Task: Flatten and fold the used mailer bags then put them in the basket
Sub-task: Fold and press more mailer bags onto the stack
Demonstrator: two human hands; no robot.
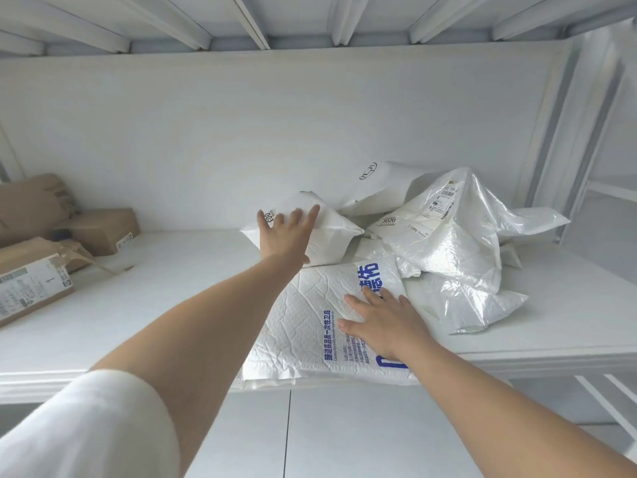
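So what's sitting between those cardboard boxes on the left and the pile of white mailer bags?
Nothing: the head view shows only bare white shelf between the cardboard boxes and the mailer bags.

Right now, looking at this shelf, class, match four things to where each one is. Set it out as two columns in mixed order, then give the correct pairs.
Column one:
1 left hand
2 right hand
3 brown cardboard boxes
4 shiny crumpled bag

Column two:
a at the left end of the shelf
b flat on the blue-printed bag
c spread on the puffy white mailer
d at the right of the pile, labels showing

Pairs: 1-c, 2-b, 3-a, 4-d
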